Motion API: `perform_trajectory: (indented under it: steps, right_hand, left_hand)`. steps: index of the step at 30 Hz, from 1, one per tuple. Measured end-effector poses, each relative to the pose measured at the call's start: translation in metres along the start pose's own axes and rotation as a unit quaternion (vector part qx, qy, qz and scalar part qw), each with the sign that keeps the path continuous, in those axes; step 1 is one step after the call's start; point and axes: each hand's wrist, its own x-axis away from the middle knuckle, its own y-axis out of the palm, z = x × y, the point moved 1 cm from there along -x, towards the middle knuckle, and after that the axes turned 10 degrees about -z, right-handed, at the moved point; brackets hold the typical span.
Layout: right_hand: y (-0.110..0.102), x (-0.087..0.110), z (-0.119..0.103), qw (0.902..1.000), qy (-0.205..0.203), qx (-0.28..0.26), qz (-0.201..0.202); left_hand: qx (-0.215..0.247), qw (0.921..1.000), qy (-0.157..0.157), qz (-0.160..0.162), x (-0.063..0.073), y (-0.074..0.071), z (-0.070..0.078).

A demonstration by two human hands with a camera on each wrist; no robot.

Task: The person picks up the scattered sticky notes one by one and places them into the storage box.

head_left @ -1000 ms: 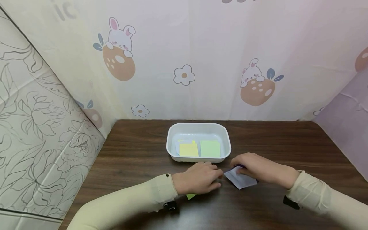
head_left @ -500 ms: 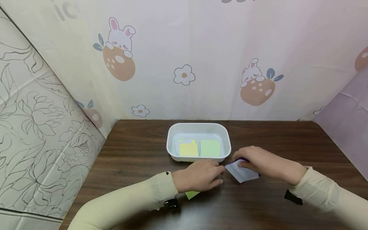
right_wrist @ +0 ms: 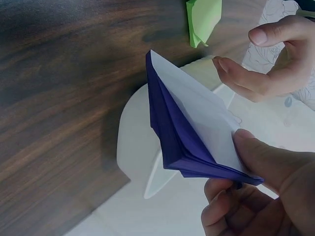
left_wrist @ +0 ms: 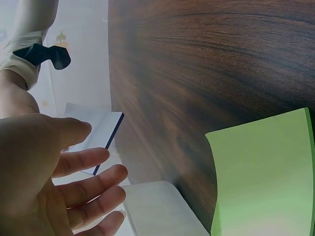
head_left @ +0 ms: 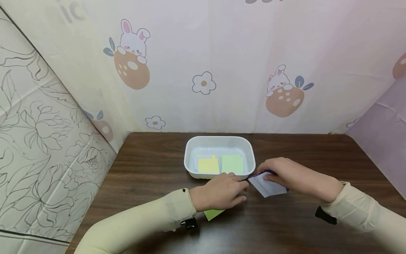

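Observation:
My right hand [head_left: 290,176] pinches a sticky-note pad [right_wrist: 197,113] between thumb and fingers. White shows on the pad's top face and purple along its layered edges, and it tilts above the table just right of the white tray [head_left: 187,168]. My left hand [head_left: 220,193] holds nothing; its fingers are loosely bent and point towards the purple pad. Partly under that hand in the head view lies a green pad [head_left: 211,213], which shows larger, with slightly curled sides, in the left wrist view [left_wrist: 266,172].
Inside the tray lie a yellow pad [head_left: 208,165] and a light green pad [head_left: 232,164], with pale paper behind the yellow one. A rabbit-patterned sheet [head_left: 171,53] rises behind the dark wooden table [head_left: 149,158].
My right hand has moved away from me, slightly rightward, carrying the purple-and-white pad. My left hand has drawn back a little from over the green pad, so more of it shows.

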Motion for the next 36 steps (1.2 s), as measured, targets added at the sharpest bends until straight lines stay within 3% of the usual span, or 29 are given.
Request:
perform_trajectory:
  steps: [21,29,36]
  right_hand:
    - [-0.014,-0.005,-0.006,0.9997,0.016,0.008,0.019]
    - [-0.019,-0.009,-0.006,0.9992,0.007,0.020,0.035]
    - [-0.023,-0.013,-0.009,0.9995,0.018,0.007,0.026]
  left_hand:
    - [-0.010,0.9996,-0.020,0.016,0.008,-0.010,-0.009]
    - [-0.010,0.9989,-0.040,0.022,0.011,-0.012,-0.014]
    - [-0.013,0.9985,-0.048,0.022,0.015,-0.014,-0.020]
